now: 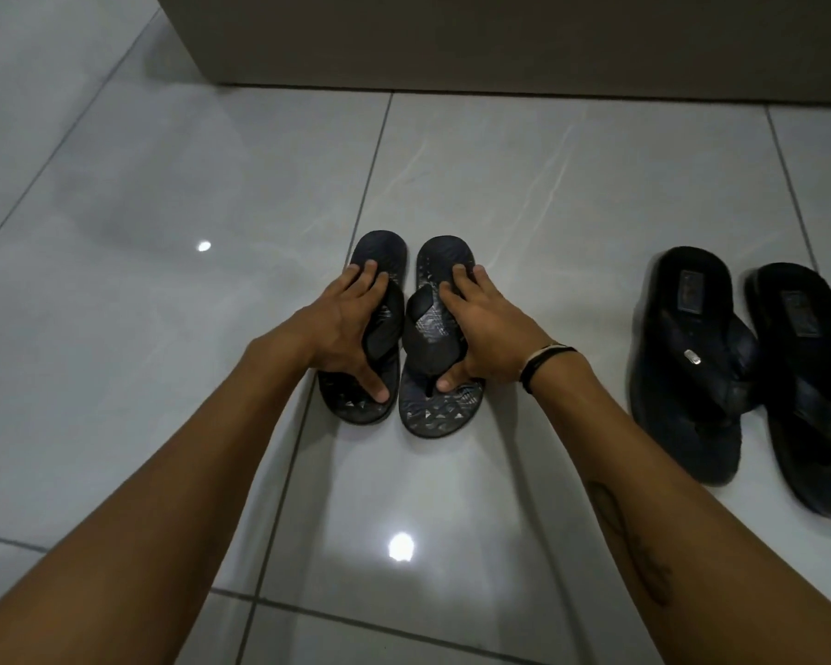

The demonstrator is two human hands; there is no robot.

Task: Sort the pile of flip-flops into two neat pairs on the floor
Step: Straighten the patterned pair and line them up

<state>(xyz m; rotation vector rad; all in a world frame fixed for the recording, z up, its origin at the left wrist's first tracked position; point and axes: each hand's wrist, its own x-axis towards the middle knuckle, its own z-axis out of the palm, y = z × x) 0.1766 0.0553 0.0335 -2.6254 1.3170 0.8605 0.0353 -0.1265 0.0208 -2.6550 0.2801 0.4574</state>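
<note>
Nothing blocks our reach: glossy white tile floor (pixel 572 208) with grey grout lines, and a plain wall base (pixel 452 40) behind. Two black flip-flops with a grey triangle print lie flat in the middle, side by side, toes toward us. Our left hand (pixel 344 324) grips the left patterned flip-flop (pixel 385 252) across its strap, thumb on the footbed. Our right hand (pixel 480 328) grips the right patterned flip-flop (pixel 433 405) the same way; a dark band (pixel 540 362) sits on that wrist. The larger plain black pair (pixel 687 371) sits well apart to our right, soles thick, edges touching.
</note>
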